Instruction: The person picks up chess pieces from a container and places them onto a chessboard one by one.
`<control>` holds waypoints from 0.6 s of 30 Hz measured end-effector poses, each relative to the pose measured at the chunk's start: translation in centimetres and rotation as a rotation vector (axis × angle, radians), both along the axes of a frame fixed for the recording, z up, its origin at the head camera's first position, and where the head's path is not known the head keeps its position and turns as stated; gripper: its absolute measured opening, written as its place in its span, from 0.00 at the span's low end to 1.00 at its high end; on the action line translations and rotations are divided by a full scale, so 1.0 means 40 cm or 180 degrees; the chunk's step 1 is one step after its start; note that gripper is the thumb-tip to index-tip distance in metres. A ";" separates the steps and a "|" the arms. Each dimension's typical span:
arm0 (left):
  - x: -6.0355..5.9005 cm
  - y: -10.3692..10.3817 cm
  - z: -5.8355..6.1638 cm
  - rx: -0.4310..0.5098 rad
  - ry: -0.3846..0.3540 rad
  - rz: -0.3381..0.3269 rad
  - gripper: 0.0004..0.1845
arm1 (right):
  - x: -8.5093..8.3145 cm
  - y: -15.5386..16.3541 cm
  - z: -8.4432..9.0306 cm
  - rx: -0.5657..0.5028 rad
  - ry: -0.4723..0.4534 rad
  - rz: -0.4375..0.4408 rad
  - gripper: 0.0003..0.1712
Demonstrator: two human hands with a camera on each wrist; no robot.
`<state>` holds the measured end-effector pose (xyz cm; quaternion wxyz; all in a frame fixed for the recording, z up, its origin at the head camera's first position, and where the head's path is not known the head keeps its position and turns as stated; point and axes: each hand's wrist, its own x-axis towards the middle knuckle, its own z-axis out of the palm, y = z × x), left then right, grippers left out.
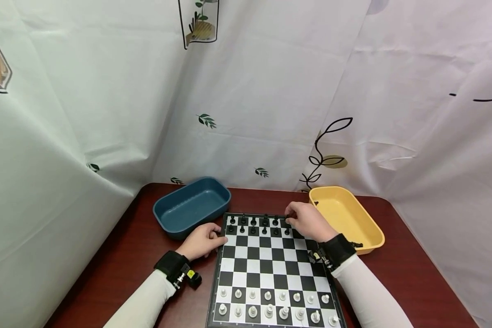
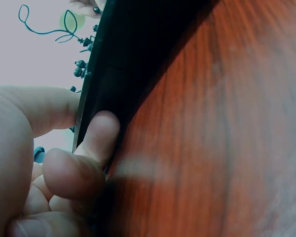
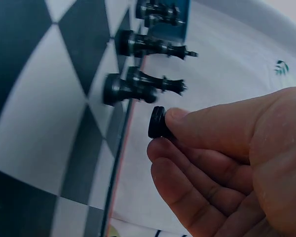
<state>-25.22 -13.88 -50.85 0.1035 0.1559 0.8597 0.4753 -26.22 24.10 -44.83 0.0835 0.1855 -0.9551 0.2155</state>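
Observation:
A black-and-white chessboard lies on the table. My left hand holds its left edge, fingers curled against the rim in the left wrist view. Over the far right part of the board, my right hand pinches a black chess piece between thumb and fingertips. Only the piece's base shows, so its kind is hidden. Beside it, black pieces such as a pawn stand in two partial rows along the far side. Two rows of white pieces stand along the near side.
A yellow tray at the right holds a few black pieces near its front corner and another at its far left. The blue tray stands at the back left, close to the board. A white patterned curtain hangs behind the table.

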 end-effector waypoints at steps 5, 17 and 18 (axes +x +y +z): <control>-0.002 0.002 -0.002 0.0004 0.0022 0.0004 0.27 | -0.004 -0.001 -0.013 0.0070 -0.0064 -0.0034 0.09; -0.004 0.002 -0.006 0.0015 0.0006 -0.0023 0.27 | -0.008 -0.012 -0.026 0.0231 -0.0065 -0.0063 0.08; -0.004 0.001 -0.006 0.0021 0.0004 -0.0021 0.27 | -0.008 -0.013 -0.027 0.0232 -0.0064 -0.0066 0.08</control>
